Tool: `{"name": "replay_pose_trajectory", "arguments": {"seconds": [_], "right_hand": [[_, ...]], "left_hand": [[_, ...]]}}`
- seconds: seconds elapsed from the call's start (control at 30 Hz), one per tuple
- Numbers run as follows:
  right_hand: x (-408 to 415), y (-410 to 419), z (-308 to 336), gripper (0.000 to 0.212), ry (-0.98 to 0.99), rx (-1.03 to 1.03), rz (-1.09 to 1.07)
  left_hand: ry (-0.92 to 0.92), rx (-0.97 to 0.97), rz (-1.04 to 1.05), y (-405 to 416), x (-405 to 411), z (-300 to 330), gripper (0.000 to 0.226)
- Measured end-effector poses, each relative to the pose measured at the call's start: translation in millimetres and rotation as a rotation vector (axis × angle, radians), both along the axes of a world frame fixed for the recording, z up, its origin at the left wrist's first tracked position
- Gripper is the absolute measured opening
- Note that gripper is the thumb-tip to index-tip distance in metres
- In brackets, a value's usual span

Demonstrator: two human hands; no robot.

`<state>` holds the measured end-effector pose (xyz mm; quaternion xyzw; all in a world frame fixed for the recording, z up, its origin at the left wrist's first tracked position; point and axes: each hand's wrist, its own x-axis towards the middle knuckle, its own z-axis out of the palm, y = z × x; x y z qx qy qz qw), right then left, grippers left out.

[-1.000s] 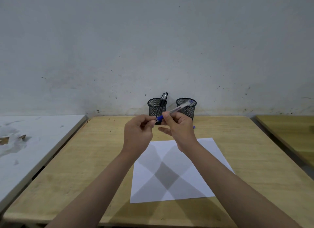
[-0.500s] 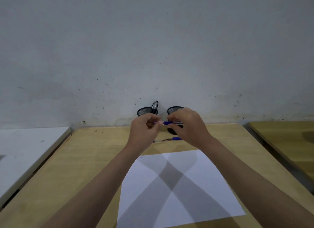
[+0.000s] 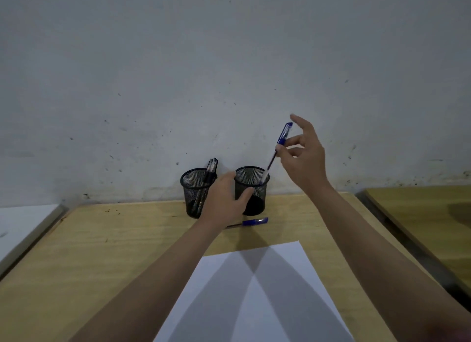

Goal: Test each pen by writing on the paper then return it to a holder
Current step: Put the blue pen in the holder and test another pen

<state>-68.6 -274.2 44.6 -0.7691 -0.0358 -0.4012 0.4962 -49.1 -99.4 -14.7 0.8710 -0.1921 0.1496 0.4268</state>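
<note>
My right hand (image 3: 305, 160) pinches a capped blue pen (image 3: 283, 135) between thumb and fingertips, the other fingers spread. The pen hangs tilted, its lower end inside the mouth of the right black mesh holder (image 3: 257, 204). My left hand (image 3: 224, 199) grips that holder from its left side, thumb on the front. The left mesh holder (image 3: 192, 189) holds two black pens (image 3: 211, 166). A second blue pen (image 3: 252, 222) lies on the table just in front of the right holder. The white paper (image 3: 254, 303) lies nearer me, between my forearms.
Both holders stand at the far edge of the wooden table (image 3: 102, 252), against a grey wall. A white table (image 3: 20, 222) adjoins on the left and another wooden table (image 3: 433, 214) on the right, across a dark gap.
Both hands held the blue pen level in front of the holders. Now my right hand has lifted it and tipped it into the right holder, and my left hand has moved onto that holder.
</note>
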Motion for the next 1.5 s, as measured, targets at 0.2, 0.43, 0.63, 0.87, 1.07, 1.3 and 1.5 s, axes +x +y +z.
{"name": "replay_pose_trajectory", "arguments": {"seconds": [0.2, 0.43, 0.63, 0.87, 1.07, 1.3, 1.5], "right_hand": [[32, -1, -8, 0.043, 0.027, 0.086, -0.056], [51, 2, -43, 0.024, 0.238, -0.055, -0.063], [45, -4, -53, 0.033, 0.321, -0.093, -0.143], [9, 8, -57, 0.013, 0.119, -0.271, -0.177], [-18, 40, -88, 0.014, 0.287, -0.421, 0.01], [-26, 54, -115, 0.037, 0.591, -0.691, -0.035], [-21, 59, -128, 0.031, 0.606, -0.825, -0.119]], "left_hand": [[-0.04, 0.093, 0.038, -16, 25, -9, 0.043], [-0.074, 0.091, 0.083, -23, 30, -17, 0.055], [-0.043, 0.184, 0.102, -23, 30, -11, 0.059], [-0.147, 0.102, 0.096, 2, -7, -7, 0.041], [0.052, 0.182, 0.062, 80, -55, -25, 0.052], [0.264, 0.495, 0.089, 176, -103, -56, 0.095], [0.244, 0.635, 0.092, 195, -111, -76, 0.114]]}}
